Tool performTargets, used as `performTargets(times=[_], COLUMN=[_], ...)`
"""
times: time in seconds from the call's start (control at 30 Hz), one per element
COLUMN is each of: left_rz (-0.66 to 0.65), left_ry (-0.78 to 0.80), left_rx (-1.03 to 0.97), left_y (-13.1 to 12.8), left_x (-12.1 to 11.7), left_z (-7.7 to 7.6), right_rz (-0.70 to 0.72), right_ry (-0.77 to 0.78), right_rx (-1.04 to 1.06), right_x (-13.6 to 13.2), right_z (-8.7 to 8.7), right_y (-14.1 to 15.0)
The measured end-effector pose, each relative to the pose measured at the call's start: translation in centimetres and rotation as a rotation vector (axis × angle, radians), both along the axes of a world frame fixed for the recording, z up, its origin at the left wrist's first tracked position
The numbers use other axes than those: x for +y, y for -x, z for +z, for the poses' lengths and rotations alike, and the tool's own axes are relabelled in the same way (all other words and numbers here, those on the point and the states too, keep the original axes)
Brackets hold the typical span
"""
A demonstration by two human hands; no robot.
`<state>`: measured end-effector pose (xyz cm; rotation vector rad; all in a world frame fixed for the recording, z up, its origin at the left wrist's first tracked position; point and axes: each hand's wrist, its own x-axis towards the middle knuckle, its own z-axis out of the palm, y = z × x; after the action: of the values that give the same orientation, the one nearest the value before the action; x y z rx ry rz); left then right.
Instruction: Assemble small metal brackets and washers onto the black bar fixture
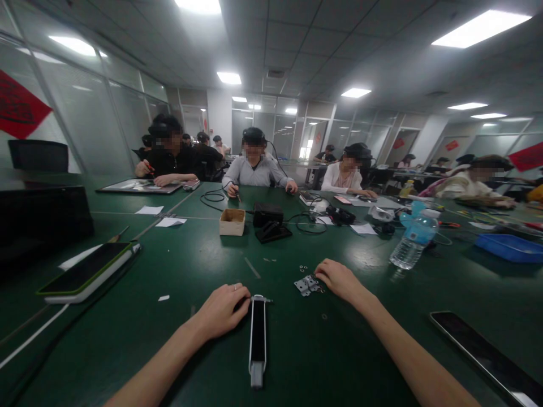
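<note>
A long, narrow device (258, 330) with a black face and a pale frame lies lengthwise on the green table. My left hand (227, 308) is closed at its far left corner, fingers curled and tips against the edge. A thin pin (268, 301) sticks out to the right at that same end. Further right, my right hand (339, 278) has its thumb and fingers pinched together beside small grey metal plates (307, 285). What sits between those fingertips is too small to make out. Tiny rings (303, 268) lie just beyond the plates.
A small cardboard box (232, 223) and a black stand (271, 221) are ahead. A water bottle (414, 240) and blue tray (509, 249) stand right. Phones lie at left (89, 268) and right (479, 350). Across the table, several people work.
</note>
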<state>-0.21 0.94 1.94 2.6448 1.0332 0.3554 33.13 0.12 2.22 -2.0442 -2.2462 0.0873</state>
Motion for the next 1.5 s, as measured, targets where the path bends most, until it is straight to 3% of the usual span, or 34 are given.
performTargets(times=[0.5,0.9,1.1,1.27,1.5], left_rz=[0.006,0.016,0.02,0.011,0.012], left_ry=[-0.05,-0.025,-0.019,-0.033,-0.076], left_rx=[0.023,-0.003,0.001,0.03,0.06], left_y=[-0.1,0.0,0.1,0.0,-0.2], left_x=[-0.1,-0.1,0.0,0.0,-0.4], left_z=[-0.1,-0.3,-0.3,-0.2,-0.1], right_rz=[0.0,0.027,0.013,0.079,0.213], right_ry=[0.043,-0.054,-0.147,-0.224,-0.216], right_rx=[-0.208,-0.213,-0.134,0.129,0.394], right_x=[0.4,0.4,0.3,-0.2,-2.2], right_z=[1.7,1.1,0.8,0.0,-0.4], right_y=[1.5,1.8,1.1,1.1,5.9])
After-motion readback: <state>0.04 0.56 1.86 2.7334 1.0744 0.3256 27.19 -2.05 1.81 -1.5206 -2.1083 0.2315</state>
